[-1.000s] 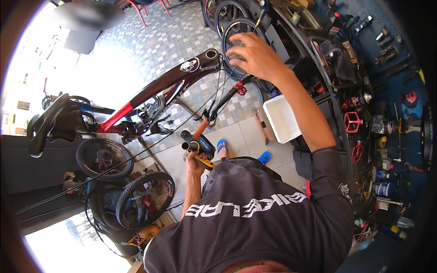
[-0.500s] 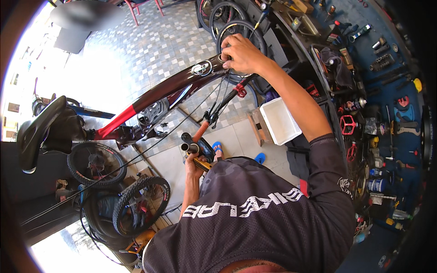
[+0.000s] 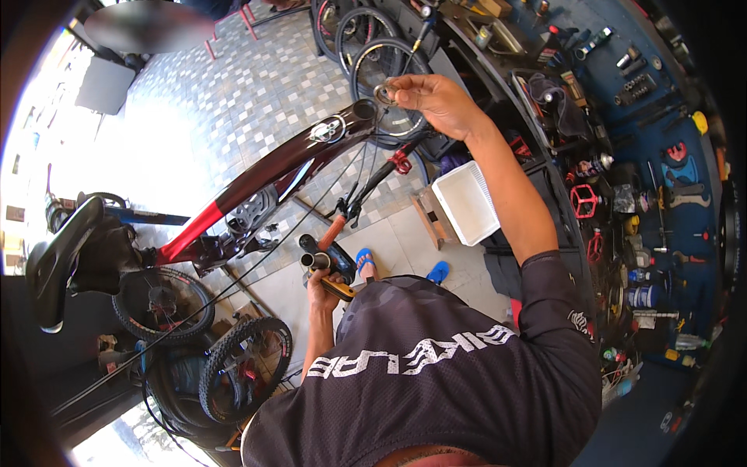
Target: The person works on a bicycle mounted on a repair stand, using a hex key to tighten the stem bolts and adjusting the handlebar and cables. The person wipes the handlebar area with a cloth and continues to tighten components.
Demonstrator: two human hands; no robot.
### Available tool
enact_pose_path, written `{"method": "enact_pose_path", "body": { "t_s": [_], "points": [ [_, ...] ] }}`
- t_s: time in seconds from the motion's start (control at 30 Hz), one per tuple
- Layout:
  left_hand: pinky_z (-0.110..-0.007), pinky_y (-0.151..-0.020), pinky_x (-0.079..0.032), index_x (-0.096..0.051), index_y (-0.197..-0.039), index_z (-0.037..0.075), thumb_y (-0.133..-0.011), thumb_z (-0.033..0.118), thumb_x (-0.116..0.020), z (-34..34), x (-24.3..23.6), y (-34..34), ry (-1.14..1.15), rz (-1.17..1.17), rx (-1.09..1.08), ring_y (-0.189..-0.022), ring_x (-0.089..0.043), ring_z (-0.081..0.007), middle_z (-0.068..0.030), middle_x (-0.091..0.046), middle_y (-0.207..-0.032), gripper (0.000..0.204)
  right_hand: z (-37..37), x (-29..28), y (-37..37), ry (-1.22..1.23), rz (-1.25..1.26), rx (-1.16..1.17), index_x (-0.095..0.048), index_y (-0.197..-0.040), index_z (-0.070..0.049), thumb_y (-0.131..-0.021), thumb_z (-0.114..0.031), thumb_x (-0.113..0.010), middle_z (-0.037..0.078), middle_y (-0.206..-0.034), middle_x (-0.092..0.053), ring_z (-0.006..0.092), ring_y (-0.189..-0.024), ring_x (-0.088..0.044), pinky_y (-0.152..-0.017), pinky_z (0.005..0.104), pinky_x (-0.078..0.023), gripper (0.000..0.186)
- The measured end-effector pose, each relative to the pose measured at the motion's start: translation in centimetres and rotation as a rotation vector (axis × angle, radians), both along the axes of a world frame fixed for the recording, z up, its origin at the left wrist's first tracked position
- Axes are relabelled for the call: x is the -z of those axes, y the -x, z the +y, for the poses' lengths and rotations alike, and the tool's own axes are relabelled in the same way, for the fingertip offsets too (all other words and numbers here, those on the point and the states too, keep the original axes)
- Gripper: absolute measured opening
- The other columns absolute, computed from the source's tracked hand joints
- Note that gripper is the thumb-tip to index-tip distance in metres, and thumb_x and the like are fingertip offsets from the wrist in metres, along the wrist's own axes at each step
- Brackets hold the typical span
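In my right hand [image 3: 432, 101] a small metal ring [image 3: 384, 94], like a headset bearing, is pinched between thumb and fingers. It is just beyond the open head tube [image 3: 362, 110] of a dark red bicycle frame [image 3: 264, 167], apart from it. My left hand [image 3: 320, 289] is closed around a grey metal tube [image 3: 315, 260], its open end upward; a yellow-and-black part [image 3: 338, 289] lies against that hand, its kind unclear. Close to the tube hangs a handlebar with an orange grip [image 3: 334, 229]. Cables [image 3: 311, 208] run loosely beside the frame.
The black saddle [image 3: 66, 257] is at the far left, above loose wheels [image 3: 247, 366]. A white plastic basket [image 3: 467, 204] stands right of my feet. Tools hang on the blue wall panel [image 3: 685, 257] to the right. More wheels [image 3: 389, 86] lean at the back.
My right hand has lifted off the head tube and moved slightly right, bringing the metal ring into sight. The tube's open end is now uncovered. My left hand keeps its hold.
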State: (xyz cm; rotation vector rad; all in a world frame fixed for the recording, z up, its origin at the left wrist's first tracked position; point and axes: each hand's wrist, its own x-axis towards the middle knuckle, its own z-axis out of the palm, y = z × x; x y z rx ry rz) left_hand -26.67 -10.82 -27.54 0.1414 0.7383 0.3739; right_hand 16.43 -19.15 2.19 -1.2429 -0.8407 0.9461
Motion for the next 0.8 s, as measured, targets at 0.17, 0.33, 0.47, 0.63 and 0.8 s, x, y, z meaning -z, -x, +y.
{"method": "enact_pose_path", "body": {
  "t_s": [0.17, 0.33, 0.47, 0.63, 0.8],
  "points": [
    [-0.031, -0.064, -0.053, -0.063, -0.123, 0.001, -0.086, 0.002, -0.061, 0.2, 0.0, -0.4, -0.029, 0.029, 0.039, -0.067, -0.055, -0.0131, -0.0155, -0.070, -0.113, 0.036, -5.5, 2.0, 0.2, -0.169, 0.407, 0.079, -0.073, -0.114, -0.008, -0.102, -0.034, -0.070, 0.000, -0.113, -0.071, 0.0175, -0.107, -0.065, -0.094, 0.0343, -0.053, 0.028],
    [-0.032, -0.064, -0.052, -0.062, -0.125, 0.003, -0.086, 0.002, -0.059, -0.4, 0.2, -0.3, -0.035, 0.024, 0.061, -0.068, -0.055, -0.0139, -0.0144, -0.070, -0.116, 0.039, -11.5, 2.8, -0.1, -0.265, 0.529, 0.166, -0.072, -0.116, -0.005, -0.105, -0.027, -0.066, 0.003, -0.118, -0.069, 0.0217, -0.112, -0.066, -0.092, 0.0360, -0.056, 0.026],
    [-0.032, -0.066, -0.053, -0.061, -0.126, 0.002, -0.086, 0.004, -0.060, -1.4, 0.2, 0.1, -0.050, 0.011, 0.084, -0.069, -0.057, -0.0135, -0.0148, -0.069, -0.115, 0.040, -16.5, 2.5, 0.5, -0.293, 0.483, 0.264, -0.073, -0.115, -0.004, -0.105, -0.023, -0.065, 0.004, -0.119, -0.069, 0.0227, -0.117, -0.065, -0.095, 0.0374, -0.054, 0.022],
    [-0.030, -0.067, -0.056, -0.059, -0.132, 0.004, -0.087, 0.002, -0.062, -4.1, -1.2, -0.8, -0.049, -0.010, 0.100, -0.070, -0.058, -0.0131, -0.0181, -0.067, -0.118, 0.045, -24.0, 4.7, 0.1, -0.303, 0.405, 0.487, -0.074, -0.100, -0.014, -0.103, -0.036, -0.068, -0.001, -0.123, -0.068, 0.0145, -0.118, -0.060, -0.103, 0.0367, -0.046, 0.024],
    [-0.029, -0.068, -0.055, -0.063, -0.131, 0.006, -0.087, 0.003, -0.063, -6.9, -0.5, -0.9, -0.058, -0.039, 0.119, -0.069, -0.058, -0.0126, -0.0184, -0.071, -0.118, 0.044, -31.0, 4.4, 1.3, -0.346, 0.347, 0.610, -0.076, -0.114, -0.009, -0.098, -0.030, -0.076, 0.001, -0.113, -0.075, 0.0126, -0.107, -0.064, -0.096, 0.0313, -0.045, 0.027]
  ]
}}
